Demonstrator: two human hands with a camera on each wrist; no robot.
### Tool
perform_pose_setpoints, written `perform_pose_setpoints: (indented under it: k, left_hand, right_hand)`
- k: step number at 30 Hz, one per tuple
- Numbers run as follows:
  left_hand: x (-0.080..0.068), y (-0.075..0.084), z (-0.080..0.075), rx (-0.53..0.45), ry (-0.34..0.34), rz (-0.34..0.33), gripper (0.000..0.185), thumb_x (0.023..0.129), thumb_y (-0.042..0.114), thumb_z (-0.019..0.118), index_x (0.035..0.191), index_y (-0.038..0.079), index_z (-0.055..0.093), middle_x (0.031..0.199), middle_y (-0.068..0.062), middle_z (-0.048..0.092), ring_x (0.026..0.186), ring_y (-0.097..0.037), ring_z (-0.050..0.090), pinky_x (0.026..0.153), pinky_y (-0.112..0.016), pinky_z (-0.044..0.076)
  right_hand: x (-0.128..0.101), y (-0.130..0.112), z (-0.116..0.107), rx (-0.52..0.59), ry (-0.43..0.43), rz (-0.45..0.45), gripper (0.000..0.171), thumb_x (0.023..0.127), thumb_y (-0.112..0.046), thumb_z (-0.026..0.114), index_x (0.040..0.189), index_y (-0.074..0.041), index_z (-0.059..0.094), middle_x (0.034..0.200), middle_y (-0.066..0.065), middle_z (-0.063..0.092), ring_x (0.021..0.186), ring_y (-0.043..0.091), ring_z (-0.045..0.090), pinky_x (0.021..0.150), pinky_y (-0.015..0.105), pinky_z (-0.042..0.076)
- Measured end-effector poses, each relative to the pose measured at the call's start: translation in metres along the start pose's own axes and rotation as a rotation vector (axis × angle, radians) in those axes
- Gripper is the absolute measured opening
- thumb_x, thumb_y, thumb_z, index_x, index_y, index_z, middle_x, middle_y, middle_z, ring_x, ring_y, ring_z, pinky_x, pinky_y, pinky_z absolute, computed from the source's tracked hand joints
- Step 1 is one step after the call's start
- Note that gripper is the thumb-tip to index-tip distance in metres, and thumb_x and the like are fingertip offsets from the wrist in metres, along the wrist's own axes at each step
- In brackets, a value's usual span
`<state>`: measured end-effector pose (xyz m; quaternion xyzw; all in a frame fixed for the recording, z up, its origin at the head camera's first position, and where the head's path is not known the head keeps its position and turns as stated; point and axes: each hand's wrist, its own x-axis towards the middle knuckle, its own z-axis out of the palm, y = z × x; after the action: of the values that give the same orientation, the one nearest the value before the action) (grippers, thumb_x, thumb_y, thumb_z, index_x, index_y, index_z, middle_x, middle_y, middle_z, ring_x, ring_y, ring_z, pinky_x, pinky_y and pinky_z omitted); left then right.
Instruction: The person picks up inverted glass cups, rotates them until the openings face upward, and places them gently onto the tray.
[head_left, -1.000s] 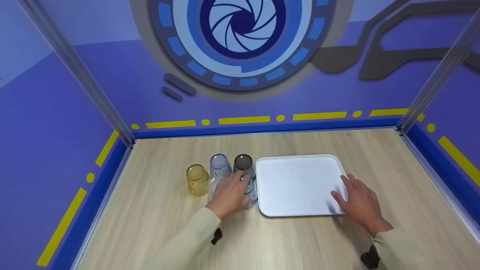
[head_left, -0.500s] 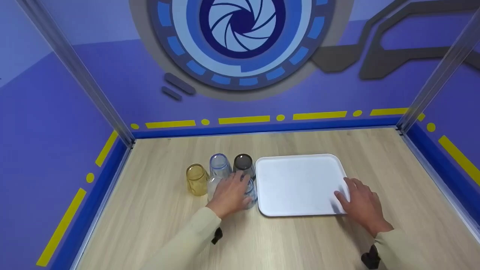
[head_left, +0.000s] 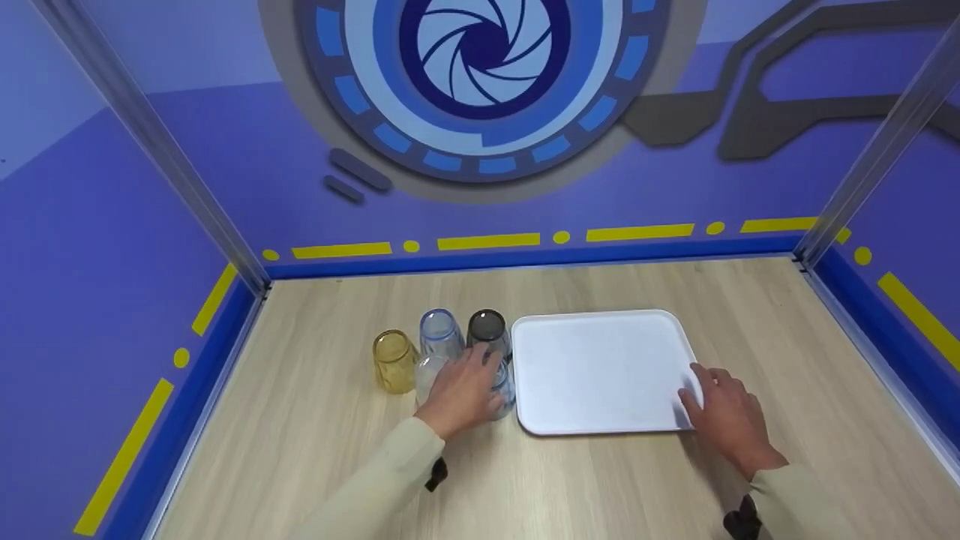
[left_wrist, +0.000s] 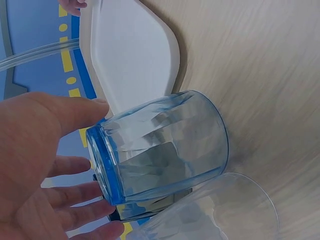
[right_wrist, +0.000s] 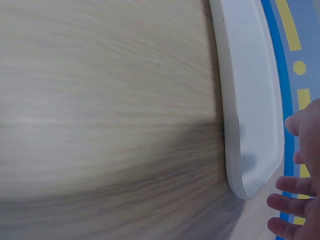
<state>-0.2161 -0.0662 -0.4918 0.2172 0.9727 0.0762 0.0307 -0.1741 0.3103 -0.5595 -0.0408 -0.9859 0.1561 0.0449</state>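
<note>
Holding the left hand [head_left: 461, 390] wide at the base of an upturned light-blue glass [left_wrist: 160, 150], unclear whether touching, with a clear glass [head_left: 432, 369] partly hidden by that hand and a dark glass [head_left: 487, 328] just beyond. Holding the right hand [head_left: 731, 416] spread too, touch also unclear, at the rim of the white tray [head_left: 600, 371] lying between both hands.

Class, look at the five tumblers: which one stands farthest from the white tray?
The amber tumbler, leftmost in the head view. It alone is yellowish; the other four, blue, dark or colourless, stand nearer the white tray.
</note>
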Motion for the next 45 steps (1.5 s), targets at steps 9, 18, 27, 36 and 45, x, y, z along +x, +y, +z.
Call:
perform_pose_setpoints:
  k: [9,18,27,36,45]
  left_hand:
    - [0.001,0.0,0.003,0.04,0.056,0.045,0.064,0.085,0.037,0.07,0.139,0.009,0.049,0.14,-0.014,0.049,0.125,-0.031,0.054,0.099,-0.049,0.048]
    - [0.002,-0.001,0.003,0.031,0.041,0.038,0.064,0.086,0.037,0.07,0.139,0.009,0.048,0.142,-0.015,0.048,0.128,-0.032,0.052,0.101,-0.05,0.047]
    - [0.003,-0.001,0.003,0.01,0.024,0.033,0.065,0.086,0.036,0.07,0.14,0.01,0.047,0.143,-0.015,0.046,0.129,-0.031,0.05,0.101,-0.05,0.047]
    - [0.003,-0.003,0.006,0.022,0.067,0.062,0.061,0.085,0.032,0.071,0.137,0.008,0.049,0.138,-0.014,0.05,0.122,-0.03,0.055,0.096,-0.048,0.05]
    - [0.008,-0.001,0.006,0.041,0.047,0.062,0.058,0.085,0.027,0.069,0.137,0.007,0.05,0.136,-0.013,0.052,0.123,-0.029,0.054,0.097,-0.047,0.05]
  right_hand:
    - [-0.001,0.003,0.006,0.005,-0.027,0.035,0.053,0.095,-0.013,0.053,0.139,0.009,0.037,0.127,0.036,0.046,0.114,0.052,0.048,0.092,0.064,0.042]
    - [-0.001,0.009,0.007,0.018,-0.009,0.04,0.048,0.092,-0.008,0.054,0.131,0.017,0.04,0.115,0.037,0.049,0.103,0.051,0.053,0.085,0.061,0.046]
    - [0.0,0.014,0.009,0.036,-0.041,0.067,0.04,0.093,-0.005,0.053,0.125,0.017,0.044,0.106,0.032,0.052,0.095,0.045,0.055,0.079,0.057,0.048]
    - [0.001,0.018,0.011,0.059,-0.035,0.051,0.038,0.093,-0.002,0.05,0.123,0.02,0.044,0.104,0.035,0.052,0.097,0.049,0.056,0.08,0.058,0.049]
    - [0.003,0.023,0.012,0.077,-0.008,0.001,0.038,0.089,0.004,0.051,0.123,0.021,0.044,0.102,0.037,0.052,0.094,0.051,0.058,0.078,0.058,0.049]
